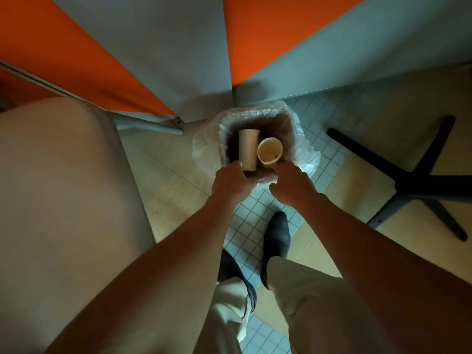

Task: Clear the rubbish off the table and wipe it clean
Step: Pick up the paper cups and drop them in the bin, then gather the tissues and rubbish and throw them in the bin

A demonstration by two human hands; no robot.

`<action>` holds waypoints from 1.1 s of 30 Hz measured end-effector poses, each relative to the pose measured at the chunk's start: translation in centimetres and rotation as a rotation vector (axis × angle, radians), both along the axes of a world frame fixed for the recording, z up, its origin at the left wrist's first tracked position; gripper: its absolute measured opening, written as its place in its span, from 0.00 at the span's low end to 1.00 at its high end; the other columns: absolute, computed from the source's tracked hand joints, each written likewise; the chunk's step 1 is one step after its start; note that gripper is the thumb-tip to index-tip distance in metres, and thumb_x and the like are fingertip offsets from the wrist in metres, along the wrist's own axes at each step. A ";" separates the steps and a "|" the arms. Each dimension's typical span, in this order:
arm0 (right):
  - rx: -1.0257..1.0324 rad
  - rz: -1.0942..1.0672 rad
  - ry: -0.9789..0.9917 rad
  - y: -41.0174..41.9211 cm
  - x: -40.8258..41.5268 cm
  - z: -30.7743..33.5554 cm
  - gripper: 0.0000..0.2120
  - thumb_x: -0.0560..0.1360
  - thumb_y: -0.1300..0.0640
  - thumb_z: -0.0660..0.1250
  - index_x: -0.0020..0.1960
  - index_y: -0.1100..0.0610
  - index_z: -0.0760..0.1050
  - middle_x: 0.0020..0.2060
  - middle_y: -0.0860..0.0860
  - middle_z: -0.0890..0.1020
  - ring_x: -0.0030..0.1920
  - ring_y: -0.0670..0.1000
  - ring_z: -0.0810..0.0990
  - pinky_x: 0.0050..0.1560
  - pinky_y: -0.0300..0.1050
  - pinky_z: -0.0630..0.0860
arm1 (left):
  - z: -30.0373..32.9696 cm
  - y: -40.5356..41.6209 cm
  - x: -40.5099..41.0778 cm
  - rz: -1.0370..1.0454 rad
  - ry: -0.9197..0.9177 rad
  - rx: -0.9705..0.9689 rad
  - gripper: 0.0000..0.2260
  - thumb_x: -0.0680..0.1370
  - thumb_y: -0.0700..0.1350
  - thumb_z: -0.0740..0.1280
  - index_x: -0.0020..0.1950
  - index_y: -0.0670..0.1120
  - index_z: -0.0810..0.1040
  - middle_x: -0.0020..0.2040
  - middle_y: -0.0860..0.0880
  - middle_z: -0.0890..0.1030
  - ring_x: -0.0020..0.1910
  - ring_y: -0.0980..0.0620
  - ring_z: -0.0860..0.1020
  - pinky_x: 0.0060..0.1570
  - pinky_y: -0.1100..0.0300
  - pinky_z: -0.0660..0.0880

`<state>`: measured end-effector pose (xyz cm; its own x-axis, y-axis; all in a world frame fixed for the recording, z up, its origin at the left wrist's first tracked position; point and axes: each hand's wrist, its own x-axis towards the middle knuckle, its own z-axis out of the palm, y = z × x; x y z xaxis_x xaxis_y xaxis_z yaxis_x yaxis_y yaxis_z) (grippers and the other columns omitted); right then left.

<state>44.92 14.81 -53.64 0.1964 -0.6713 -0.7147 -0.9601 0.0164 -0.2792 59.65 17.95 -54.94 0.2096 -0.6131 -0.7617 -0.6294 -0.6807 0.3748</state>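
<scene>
A waste bin [288, 129] lined with a clear plastic bag stands on the floor in the corner below me. My left hand [233, 182] holds a tall beige paper cup [247, 152] by its lower end, over the bin's mouth. My right hand [291, 185] holds a second paper cup [270, 152] by its base, tilted so its open, stained inside faces me, also over the bin. The bin's inside is dark and its contents are hidden.
A pale table [63, 200] fills the left side. A black star-shaped chair base [408, 185] lies on the floor at the right. Orange and grey wall panels [158, 47] close off the corner behind the bin. My dark shoes [277, 238] stand on small white tiles.
</scene>
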 end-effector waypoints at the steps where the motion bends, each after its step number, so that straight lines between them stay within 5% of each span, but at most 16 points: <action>1: 0.000 0.006 -0.012 0.2 -0.1 0.8 0.22 0.75 0.59 0.65 0.68 0.53 0.67 0.67 0.54 0.69 0.59 0.60 0.77 0.54 0.51 0.75 | 1.0 0.3 0.1 -0.003 0.008 0.001 0.28 0.75 0.52 0.71 0.73 0.46 0.70 0.67 0.44 0.77 0.65 0.44 0.76 0.63 0.48 0.75; 4: -0.013 0.014 -0.016 1.0 -0.2 4.6 0.27 0.76 0.60 0.64 0.74 0.51 0.62 0.74 0.51 0.62 0.62 0.59 0.76 0.55 0.49 0.73 | 4.4 1.5 0.7 -0.033 0.010 0.004 0.28 0.76 0.51 0.70 0.74 0.50 0.69 0.68 0.47 0.77 0.66 0.47 0.76 0.63 0.52 0.75; 7: 0.012 -0.018 -0.030 1.8 -0.2 9.0 0.26 0.78 0.56 0.64 0.75 0.50 0.62 0.72 0.50 0.69 0.67 0.57 0.73 0.61 0.49 0.70 | 8.5 2.7 1.4 -0.083 -0.002 -0.018 0.27 0.76 0.52 0.68 0.75 0.51 0.69 0.70 0.48 0.76 0.68 0.48 0.74 0.64 0.52 0.73; 11: 0.015 -0.030 -0.059 3.8 0.3 16.4 0.22 0.77 0.52 0.64 0.71 0.49 0.67 0.64 0.52 0.76 0.62 0.56 0.76 0.54 0.46 0.69 | 15.7 4.7 2.4 -0.131 -0.004 -0.053 0.27 0.77 0.53 0.67 0.76 0.51 0.66 0.71 0.47 0.72 0.70 0.46 0.71 0.67 0.49 0.72; 17: -0.047 -0.082 -0.153 7.1 1.4 28.1 0.22 0.78 0.51 0.66 0.71 0.50 0.68 0.65 0.52 0.75 0.64 0.55 0.75 0.62 0.50 0.71 | 26.8 7.1 3.6 -0.159 -0.033 -0.154 0.27 0.78 0.53 0.68 0.76 0.53 0.65 0.70 0.46 0.70 0.67 0.44 0.72 0.66 0.47 0.72; 21: -0.126 -0.107 -0.224 9.2 1.3 36.0 0.21 0.79 0.53 0.65 0.71 0.51 0.68 0.66 0.53 0.75 0.62 0.54 0.76 0.56 0.45 0.70 | 34.4 8.9 3.5 -0.214 -0.057 -0.216 0.28 0.78 0.52 0.67 0.77 0.53 0.64 0.71 0.45 0.69 0.69 0.43 0.71 0.67 0.47 0.71; 27: -0.233 -0.140 -0.292 10.7 -1.3 43.3 0.19 0.78 0.57 0.65 0.68 0.51 0.71 0.63 0.54 0.76 0.61 0.55 0.76 0.53 0.43 0.68 | 41.8 9.8 1.4 -0.272 -0.085 -0.352 0.27 0.77 0.52 0.68 0.75 0.51 0.67 0.72 0.44 0.70 0.71 0.44 0.70 0.69 0.47 0.69; 33: -0.374 -0.217 -0.284 13.3 -8.3 47.8 0.23 0.78 0.50 0.66 0.72 0.49 0.68 0.65 0.52 0.76 0.63 0.53 0.76 0.63 0.49 0.73 | 46.8 10.6 -3.1 -0.341 -0.059 -0.527 0.25 0.76 0.48 0.70 0.72 0.48 0.72 0.70 0.46 0.74 0.69 0.47 0.72 0.69 0.50 0.69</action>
